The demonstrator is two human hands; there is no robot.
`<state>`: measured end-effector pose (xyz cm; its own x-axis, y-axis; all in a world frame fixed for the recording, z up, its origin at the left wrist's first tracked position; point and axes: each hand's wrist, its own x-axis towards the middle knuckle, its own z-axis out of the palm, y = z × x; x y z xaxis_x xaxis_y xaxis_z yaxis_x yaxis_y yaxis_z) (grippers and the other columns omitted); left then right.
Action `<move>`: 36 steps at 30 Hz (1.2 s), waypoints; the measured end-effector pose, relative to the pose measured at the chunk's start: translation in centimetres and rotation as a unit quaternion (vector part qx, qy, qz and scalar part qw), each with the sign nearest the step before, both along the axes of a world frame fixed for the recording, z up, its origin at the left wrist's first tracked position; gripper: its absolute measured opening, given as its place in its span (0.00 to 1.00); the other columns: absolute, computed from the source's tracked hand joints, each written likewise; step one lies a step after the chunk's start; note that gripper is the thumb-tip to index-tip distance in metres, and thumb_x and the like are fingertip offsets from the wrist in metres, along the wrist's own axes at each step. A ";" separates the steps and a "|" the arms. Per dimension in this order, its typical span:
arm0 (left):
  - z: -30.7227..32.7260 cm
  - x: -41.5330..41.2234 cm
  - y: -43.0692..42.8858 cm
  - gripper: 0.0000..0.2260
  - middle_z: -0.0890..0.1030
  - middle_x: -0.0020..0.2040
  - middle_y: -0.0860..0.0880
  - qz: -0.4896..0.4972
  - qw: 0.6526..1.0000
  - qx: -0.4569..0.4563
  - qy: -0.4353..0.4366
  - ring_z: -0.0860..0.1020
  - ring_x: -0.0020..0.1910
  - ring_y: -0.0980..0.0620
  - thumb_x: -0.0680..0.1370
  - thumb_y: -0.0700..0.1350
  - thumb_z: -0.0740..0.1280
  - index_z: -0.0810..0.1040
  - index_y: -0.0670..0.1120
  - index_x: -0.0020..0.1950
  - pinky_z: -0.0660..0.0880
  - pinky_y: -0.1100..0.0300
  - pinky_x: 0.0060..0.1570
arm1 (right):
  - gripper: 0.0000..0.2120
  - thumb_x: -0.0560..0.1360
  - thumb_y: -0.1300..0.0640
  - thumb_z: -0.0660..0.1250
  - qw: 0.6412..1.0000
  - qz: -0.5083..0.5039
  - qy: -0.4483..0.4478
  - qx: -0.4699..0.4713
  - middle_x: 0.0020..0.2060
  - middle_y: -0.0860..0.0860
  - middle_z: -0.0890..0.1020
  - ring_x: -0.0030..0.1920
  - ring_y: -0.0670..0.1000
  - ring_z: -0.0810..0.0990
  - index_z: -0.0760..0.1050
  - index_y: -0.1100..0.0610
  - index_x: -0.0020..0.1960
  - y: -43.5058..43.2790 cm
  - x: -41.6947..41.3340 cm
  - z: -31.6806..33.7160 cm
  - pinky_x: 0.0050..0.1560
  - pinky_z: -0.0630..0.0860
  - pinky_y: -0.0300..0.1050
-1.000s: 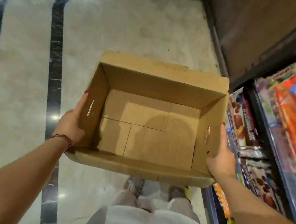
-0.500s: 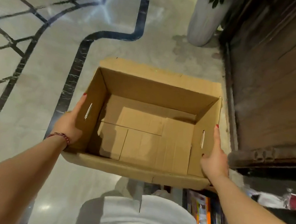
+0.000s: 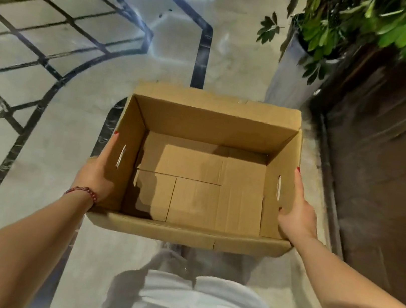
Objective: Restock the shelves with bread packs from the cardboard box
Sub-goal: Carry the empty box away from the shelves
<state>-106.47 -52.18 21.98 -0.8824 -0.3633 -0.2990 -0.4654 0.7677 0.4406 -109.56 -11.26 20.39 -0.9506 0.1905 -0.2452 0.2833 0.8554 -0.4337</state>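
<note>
The cardboard box (image 3: pixel 208 125) sits mid-frame, held up over the floor (image 3: pixel 58 111) in front of the person's white garment (image 3: pixel 187 307). It is plain brown corrugated board, rectangular and open-topped, with its rim flaps folded outward and its inside showing only overlapping bottom flaps with straight seams. A narrow vertical slot is cut in each short wall. The left hand (image 3: pixel 99 172) lies flat on the outside of the 9 o'clock wall and the right hand (image 3: pixel 298 215) on the 3 o'clock wall. Each grip is a spread, straight-fingered press, with red-painted nails pointing toward 12 o'clock and the box squeezed between the palms. A bracelet (image 3: pixel 83 191) of dark red beads circles the left wrist. The floor is pale, glossy stone with dark inlaid lines curving toward 10 o'clock. At 1 o'clock a tall, smooth pale planter (image 3: pixel 291 82) carries a plant (image 3: pixel 347 25) with glossy green leaves, and dark brown wooden panelling (image 3: pixel 394 156) fills 3 o'clock
</note>
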 end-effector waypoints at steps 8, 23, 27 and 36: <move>1.7 -17.8 -6.7 0.51 0.76 0.49 0.39 0.013 1.000 0.002 0.003 0.75 0.43 0.44 0.69 0.27 0.66 0.40 0.64 0.76 0.73 0.55 0.38 | 0.50 0.75 0.63 0.66 1.000 0.010 0.012 0.015 0.41 0.55 0.79 0.36 0.53 0.77 0.32 0.30 0.72 -6.6 -19.7 1.5 0.37 0.74 0.46; 3.4 -49.9 -15.1 0.48 0.74 0.60 0.38 0.104 0.995 0.004 0.001 0.75 0.55 0.39 0.72 0.32 0.67 0.39 0.64 0.76 0.75 0.46 0.52 | 0.49 0.74 0.64 0.64 0.995 0.098 -0.001 0.001 0.44 0.54 0.79 0.37 0.54 0.77 0.35 0.30 0.72 -17.0 -59.0 2.4 0.36 0.73 0.46; 2.9 -59.1 -18.9 0.49 0.75 0.59 0.39 0.120 0.993 0.006 -0.003 0.75 0.53 0.41 0.71 0.30 0.66 0.40 0.65 0.75 0.76 0.47 0.50 | 0.51 0.73 0.67 0.66 0.993 0.114 -0.010 0.025 0.39 0.56 0.79 0.35 0.53 0.76 0.35 0.33 0.74 -20.9 -68.6 2.7 0.37 0.76 0.48; 2.1 -82.3 -29.4 0.49 0.73 0.63 0.39 0.099 0.995 0.029 0.001 0.75 0.55 0.41 0.72 0.30 0.66 0.39 0.65 0.75 0.76 0.46 0.51 | 0.47 0.76 0.64 0.65 0.997 0.062 -0.014 0.032 0.35 0.53 0.74 0.33 0.51 0.74 0.36 0.33 0.74 -31.6 -89.6 2.8 0.30 0.70 0.43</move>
<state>-188.78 -81.59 24.04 -0.7961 -0.5124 -0.3221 -0.6037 0.6347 0.4824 -199.11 -42.84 23.17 -0.9607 0.0874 -0.2633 0.1844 0.9103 -0.3707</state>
